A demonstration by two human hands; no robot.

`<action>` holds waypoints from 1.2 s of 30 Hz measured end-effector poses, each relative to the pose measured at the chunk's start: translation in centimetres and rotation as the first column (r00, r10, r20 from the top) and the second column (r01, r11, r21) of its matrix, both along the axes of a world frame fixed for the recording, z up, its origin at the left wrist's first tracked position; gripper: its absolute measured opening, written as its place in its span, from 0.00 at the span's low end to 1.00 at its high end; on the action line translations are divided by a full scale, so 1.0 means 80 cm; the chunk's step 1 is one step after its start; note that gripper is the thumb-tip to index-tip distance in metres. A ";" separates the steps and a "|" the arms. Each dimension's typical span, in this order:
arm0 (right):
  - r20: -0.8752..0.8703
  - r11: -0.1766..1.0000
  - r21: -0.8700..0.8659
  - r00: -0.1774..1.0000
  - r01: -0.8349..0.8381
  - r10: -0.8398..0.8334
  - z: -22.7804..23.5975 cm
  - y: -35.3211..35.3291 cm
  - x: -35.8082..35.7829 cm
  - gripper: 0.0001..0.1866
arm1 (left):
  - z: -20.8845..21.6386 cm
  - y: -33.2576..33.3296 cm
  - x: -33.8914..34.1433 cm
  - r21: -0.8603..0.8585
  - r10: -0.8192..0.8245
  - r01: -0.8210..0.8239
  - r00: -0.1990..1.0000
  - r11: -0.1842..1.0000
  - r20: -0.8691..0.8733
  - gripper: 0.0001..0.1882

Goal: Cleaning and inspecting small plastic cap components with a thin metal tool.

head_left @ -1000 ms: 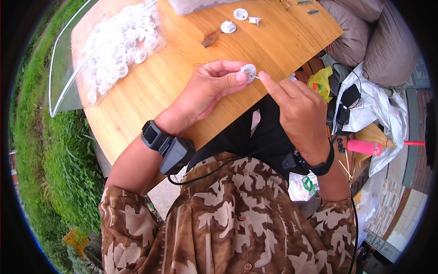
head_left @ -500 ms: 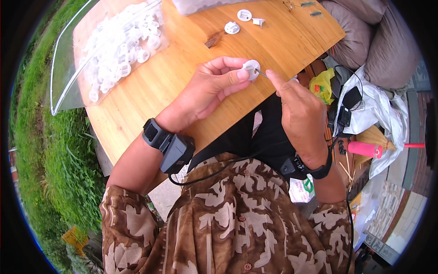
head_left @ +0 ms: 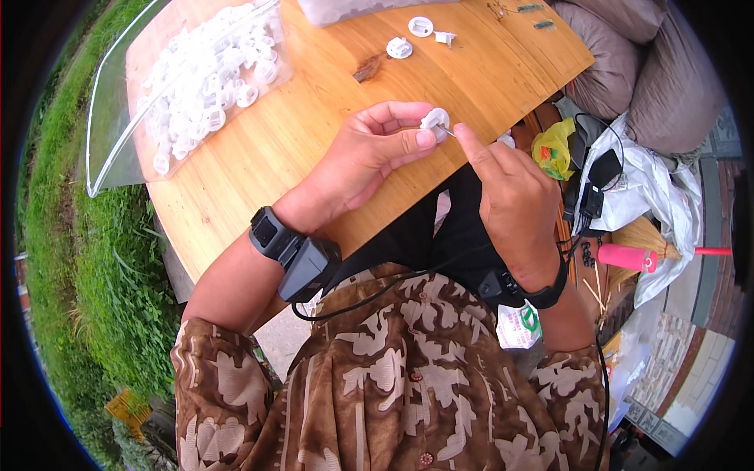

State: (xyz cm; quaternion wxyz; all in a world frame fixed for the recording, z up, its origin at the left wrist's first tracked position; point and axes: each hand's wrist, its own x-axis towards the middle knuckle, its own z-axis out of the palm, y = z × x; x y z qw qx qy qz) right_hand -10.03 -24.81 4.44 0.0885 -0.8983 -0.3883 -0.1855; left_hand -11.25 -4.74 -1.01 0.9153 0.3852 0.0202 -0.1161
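Note:
Above the table's near right edge, my left hand pinches a small round white plastic part between thumb and fingers. My right hand is closed around a thin metal-shafted tool, its index finger stretched along it. The tool's tip meets the face of the white part; its handle is hidden in my palm. Two similar round parts, one nearer and one farther, lie on the wood beyond my hands. Beside them is a smaller white piece.
A clear-sided bin at the far left holds a heap of white plastic parts. The wooden table also carries a translucent container at its far edge. Right of the table are a yellow bag, grey sacks and a pink bottle.
The white part has tilted and shifted slightly to the right in my left hand. My right hand has moved slightly left and down, with the tool still against the part.

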 end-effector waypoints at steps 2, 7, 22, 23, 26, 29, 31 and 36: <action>0.029 0.999 -0.051 1.000 -0.006 0.008 0.001 0.002 -0.001 0.25 | -0.004 0.000 -0.001 0.069 0.024 -0.025 0.999 0.997 0.024 0.16; 0.009 0.991 -0.136 1.000 0.008 -0.007 0.017 0.004 -0.003 0.25 | -0.003 -0.001 0.000 0.108 0.025 -0.028 0.999 0.994 0.030 0.15; -0.011 0.997 -0.065 0.999 -0.033 0.033 0.021 0.000 -0.001 0.23 | 0.000 0.002 0.000 0.065 -0.018 0.016 1.000 0.998 0.025 0.16; 0.006 0.996 -0.083 1.000 -0.017 0.018 0.021 0.001 -0.003 0.23 | 0.000 0.001 0.000 0.053 -0.015 0.014 1.000 0.998 0.019 0.16; 0.053 0.989 -0.147 0.999 0.015 -0.008 0.018 0.006 -0.011 0.22 | -0.003 -0.001 0.000 0.112 -0.014 0.010 0.999 0.994 0.035 0.16; 0.054 0.981 -0.194 0.998 0.022 -0.012 0.020 0.007 -0.010 0.22 | -0.004 -0.001 0.000 0.171 -0.013 0.005 0.999 0.985 0.045 0.15; 0.030 0.981 -0.194 1.000 0.013 -0.008 0.025 0.005 -0.008 0.22 | -0.002 -0.001 -0.002 0.145 -0.019 0.014 0.999 0.989 0.033 0.15; -0.024 0.999 -0.014 0.999 -0.036 0.036 0.037 -0.010 -0.003 0.22 | -0.002 0.007 0.005 0.086 -0.049 0.046 0.998 0.995 0.038 0.14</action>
